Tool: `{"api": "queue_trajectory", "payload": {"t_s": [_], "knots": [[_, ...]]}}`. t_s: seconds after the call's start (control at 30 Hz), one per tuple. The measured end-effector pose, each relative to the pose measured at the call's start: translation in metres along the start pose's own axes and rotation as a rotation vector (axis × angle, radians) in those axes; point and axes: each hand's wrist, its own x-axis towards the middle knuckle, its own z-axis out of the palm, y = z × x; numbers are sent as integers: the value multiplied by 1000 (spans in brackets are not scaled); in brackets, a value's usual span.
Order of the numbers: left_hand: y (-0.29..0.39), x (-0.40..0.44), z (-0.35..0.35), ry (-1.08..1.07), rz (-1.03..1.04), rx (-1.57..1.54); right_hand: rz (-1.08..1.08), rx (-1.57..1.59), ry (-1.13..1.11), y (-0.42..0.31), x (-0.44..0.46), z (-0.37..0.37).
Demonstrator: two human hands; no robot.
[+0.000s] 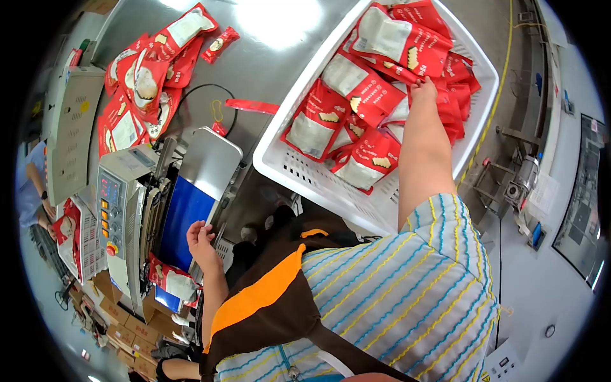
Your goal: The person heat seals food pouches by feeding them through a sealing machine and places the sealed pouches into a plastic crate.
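My right hand (422, 92) reaches into a white plastic basket (388, 216) heaped with red food pouches. Its fingers are closed on the edge of a red pouch (417, 51) with a clear window, near the top of the pile. Other pouches (318, 121) lie at various angles beneath and beside it. My left hand (202, 244) hangs in the air with loosely curled, parted fingers and nothing in it. Close to it runs the blue belt (181, 219) of a sealing machine (121, 210), and a red-and-white pouch (173, 280) sits at the belt's lower end.
More red pouches (143, 83) are piled on the steel table (270, 63), with a small red packet (221, 44) beside them. A black cable loops there. At far left another person's hand (48, 209) is near a white crate (92, 245). Cardboard boxes (130, 334) stand at lower left.
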Motion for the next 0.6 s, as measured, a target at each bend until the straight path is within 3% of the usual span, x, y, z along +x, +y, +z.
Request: {"api": "queue_trajectory", "payload": {"t_s": [0.13,0.23,0.3,0.37,0.47,0.6], "knots": [[5,1,7,-28,5,-50,-163,-21,177,5,48,2],[12,1,20,-65,10,-70,-512,-20,-75,-19,-119,39],[20,0,28,-113,46,-72,-788,-257,-341,-22,-114,47],[27,2,35,-194,111,-65,-809,-146,-511,-23,-209,69],[38,8,52,-353,156,-143,-1025,-418,-516,-29,-288,71],[78,5,70,-570,241,-272,-1013,-470,-876,-27,-384,52]]}}
